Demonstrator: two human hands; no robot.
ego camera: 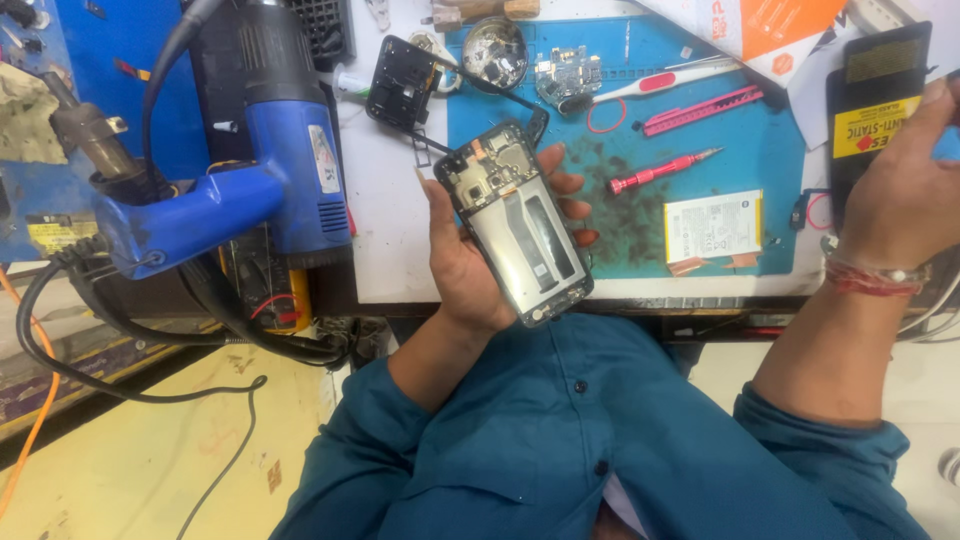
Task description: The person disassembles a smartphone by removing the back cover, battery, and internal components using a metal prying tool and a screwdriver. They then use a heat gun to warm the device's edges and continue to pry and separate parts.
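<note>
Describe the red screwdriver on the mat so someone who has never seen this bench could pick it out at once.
Find the blue work mat on the white bench. Near its middle, above the white battery, lies the red screwdriver, pointing up and right. Unlike the flat pink tool above it, it is round, with a thin metal tip.

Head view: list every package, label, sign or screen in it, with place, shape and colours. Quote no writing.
Battery: flat white rectangle with a printed label, on the blue mat.
Box: white and orange carton, top edge, partly cut off.
Black pouch: far right under the right hand, with a yellow rectangular label and a red mark.
Heat gun sticker: small pale label on the blue body.
Opened phone: in the left hand, insides showing, no lit screen.
</note>
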